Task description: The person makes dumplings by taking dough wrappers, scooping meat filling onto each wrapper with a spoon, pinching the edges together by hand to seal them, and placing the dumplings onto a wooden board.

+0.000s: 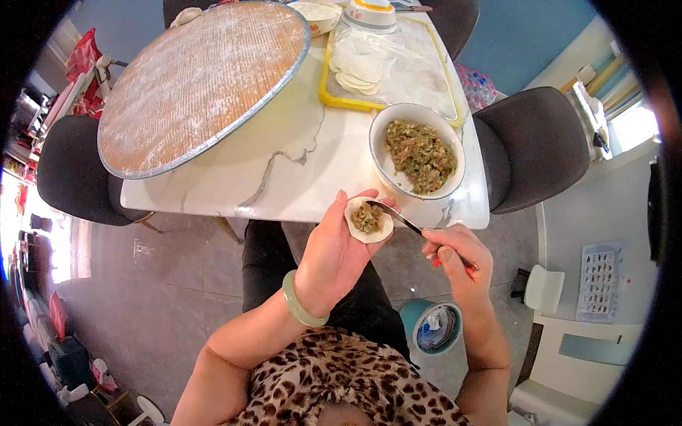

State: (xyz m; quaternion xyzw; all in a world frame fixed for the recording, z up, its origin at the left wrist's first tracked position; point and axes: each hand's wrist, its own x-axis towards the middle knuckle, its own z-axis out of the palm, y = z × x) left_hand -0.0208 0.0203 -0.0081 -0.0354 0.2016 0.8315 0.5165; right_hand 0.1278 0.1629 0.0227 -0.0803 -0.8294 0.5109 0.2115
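Note:
On the fingers and palm of my left hand [337, 245] lies a round dumpling wrapper [383, 231], cupped from below. A small mound of minced filling [366, 217] sits in the wrapper's middle. My right hand [462, 257] grips the handle of a slim metal spoon [406, 222], whose tip reaches the upper edge of the filling. Just beyond both hands, a white bowl [381, 169] holds more of the chopped filling, with green bits in it. It stands near the table's front right corner.
A large floured round board [206, 85] covers the table's left side. Behind the bowl, a yellow-rimmed tray [346, 104] carries stacked wrappers [357, 73]. At the back are a flour bowl [323, 15] and a white-and-orange device [369, 15]. A bin [410, 316] and chairs [536, 145] stand around.

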